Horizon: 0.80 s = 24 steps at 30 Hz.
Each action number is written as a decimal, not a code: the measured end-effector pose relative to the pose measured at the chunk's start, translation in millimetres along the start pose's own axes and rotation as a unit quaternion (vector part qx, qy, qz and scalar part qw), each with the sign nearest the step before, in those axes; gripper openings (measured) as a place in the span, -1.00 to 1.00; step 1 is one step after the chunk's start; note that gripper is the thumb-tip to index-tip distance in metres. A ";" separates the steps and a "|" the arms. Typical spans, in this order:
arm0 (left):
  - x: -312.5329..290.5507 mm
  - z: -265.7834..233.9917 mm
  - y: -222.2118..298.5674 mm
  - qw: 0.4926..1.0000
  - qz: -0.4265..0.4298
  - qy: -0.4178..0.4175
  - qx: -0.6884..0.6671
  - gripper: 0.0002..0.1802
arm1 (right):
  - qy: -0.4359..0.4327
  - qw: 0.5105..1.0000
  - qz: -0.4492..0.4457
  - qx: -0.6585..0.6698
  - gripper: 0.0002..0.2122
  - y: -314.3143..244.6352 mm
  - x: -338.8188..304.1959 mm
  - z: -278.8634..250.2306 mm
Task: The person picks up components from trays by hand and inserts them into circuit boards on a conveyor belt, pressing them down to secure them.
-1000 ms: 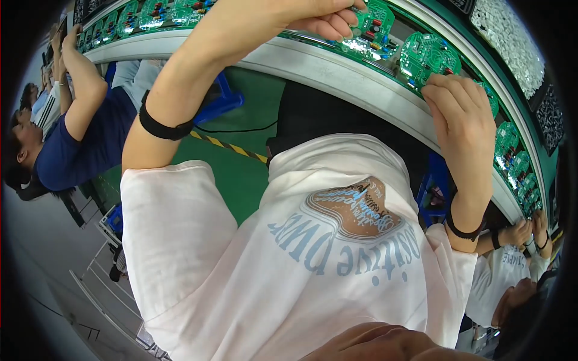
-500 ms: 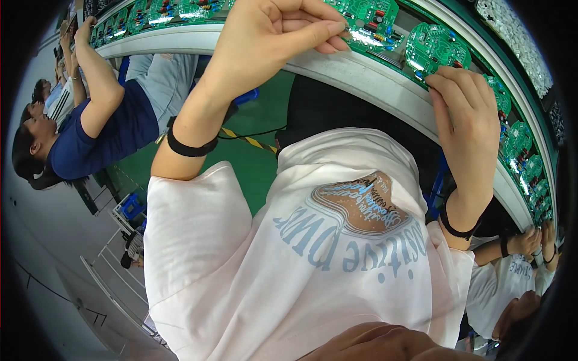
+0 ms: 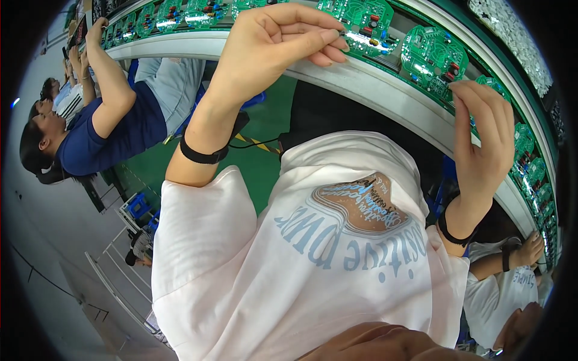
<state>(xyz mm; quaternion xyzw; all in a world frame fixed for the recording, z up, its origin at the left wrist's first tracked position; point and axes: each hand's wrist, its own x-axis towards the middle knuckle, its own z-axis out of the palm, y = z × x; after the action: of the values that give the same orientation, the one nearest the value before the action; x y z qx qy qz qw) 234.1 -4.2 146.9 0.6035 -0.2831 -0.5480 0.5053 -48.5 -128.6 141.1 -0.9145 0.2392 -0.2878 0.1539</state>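
Green circuit boards sit in a row along a rail that curves across the far side. My left hand [image 3: 274, 51] is closed in a pinch beside a board [image 3: 364, 27] carrying red, blue and black components; whatever lies between its fingertips is too small to name. To the right, my right hand [image 3: 486, 129] has its thumb and forefinger drawn together at the lower right edge of another board [image 3: 435, 57]. Its fingertips are near a small red and black component there, and I cannot make out what they hold.
A pale rail edge [image 3: 361, 81] runs between me and the boards. Beyond it at the far right lies a heap of small white parts [image 3: 510, 36]. A co-worker in a blue shirt [image 3: 114, 135] works at the left; another person's hand [image 3: 530, 248] is at the lower right.
My right hand has moved right and slightly toward me, and its thumb shows more clearly. My left hand stays pinched in nearly the same place. The view has shifted slightly.
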 end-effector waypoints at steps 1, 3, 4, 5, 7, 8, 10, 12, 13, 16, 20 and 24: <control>-1.1 0.5 0.3 1.000 0.000 0.010 0.007 -0.80 | 0.018 1.000 0.005 0.005 -0.80 2.0 -2.3 -0.4; -6.0 7.5 3.3 0.995 0.023 0.036 0.090 -0.82 | 0.029 1.000 0.004 0.001 -0.80 7.6 -8.3 -2.5; -8.3 12.4 3.7 0.983 0.047 0.058 0.170 -0.84 | 0.041 0.999 0.003 -0.008 -0.80 10.5 -12.6 -3.8; -8.9 16.0 2.9 0.963 0.072 0.079 0.248 -0.86 | 0.052 0.999 0.002 -0.017 -0.80 13.2 -17.1 -5.2; 10.2 7.9 -13.9 0.920 0.241 0.056 0.304 -0.87 | 0.060 0.998 0.010 -0.030 -0.80 17.9 -27.3 -8.5; 20.7 2.5 -21.4 0.845 0.403 0.033 0.350 -0.88 | 0.067 0.997 0.014 -0.042 -0.81 19.7 -31.7 -10.2; 24.4 0.1 -30.0 0.742 0.549 0.006 0.385 -0.89 | 0.074 0.996 0.020 -0.053 -0.81 24.8 -39.9 -10.7; 23.3 2.4 -34.0 0.732 0.529 0.014 0.429 -0.88 | 0.084 0.995 0.026 -0.055 -0.82 29.9 -48.9 -9.6; 24.0 3.3 -34.5 0.729 0.524 0.014 0.440 -0.88 | 0.090 0.994 0.030 -0.057 -0.82 31.2 -52.1 -9.2; 25.8 3.1 -35.8 0.731 0.526 0.011 0.434 -0.89 | 0.098 0.993 0.036 -0.047 -0.82 31.6 -56.4 -6.8; 26.1 -2.1 -43.0 0.744 0.531 0.006 0.406 -0.91 | 0.100 0.993 0.041 -0.039 -0.81 28.4 -58.0 -5.7; 25.8 4.4 -41.3 0.736 0.546 0.016 0.400 -0.91 | 0.099 0.993 0.040 -0.039 -0.80 25.7 -58.6 -5.9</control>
<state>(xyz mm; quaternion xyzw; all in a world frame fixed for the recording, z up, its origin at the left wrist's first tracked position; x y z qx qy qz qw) 227.3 -15.0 99.7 0.5006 -0.7487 -0.0042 0.4345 -103.2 -120.2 108.4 -0.8763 0.3011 -0.3612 0.1047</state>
